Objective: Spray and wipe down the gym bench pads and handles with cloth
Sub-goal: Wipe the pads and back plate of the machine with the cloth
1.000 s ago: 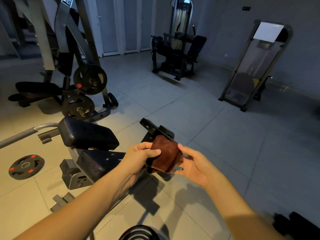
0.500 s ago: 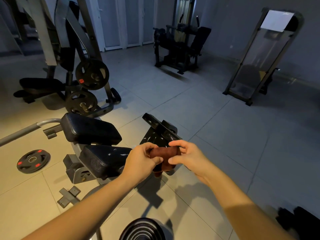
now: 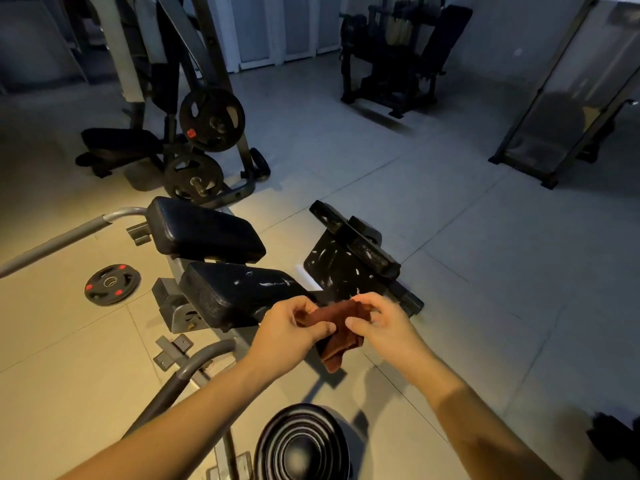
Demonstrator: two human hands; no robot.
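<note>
Above the tiled floor at the near end of the bench, holding a rust-brown terry cloth (image 3: 341,341) in the air between both hands, with its loose lower corner hanging toward six o'clock. Pinching its left end with the left hand (image 3: 291,327), thumb and curled fingers closed on the fabric. Gripping its right end with the right hand (image 3: 384,323), fingers likewise curled onto it, though blurred. Touching no pad yet, with the black vinyl seat pad (image 3: 239,296) just at ten o'clock of the hands, a second black vinyl back pad (image 3: 204,230) beyond it at eleven o'clock, and a grey tubular metal handle (image 3: 69,233) running off toward nine o'clock. Judging the step as readying the cloth, folding or bunching it into a wad ahead of wiping; finding no spray bottle anywhere in view. Expecting the next move to call for gathering the cloth into one hand, lowering it onto the white-streaked seat pad at ten o'clock, and pressing flat while sweeping along its length.
</note>
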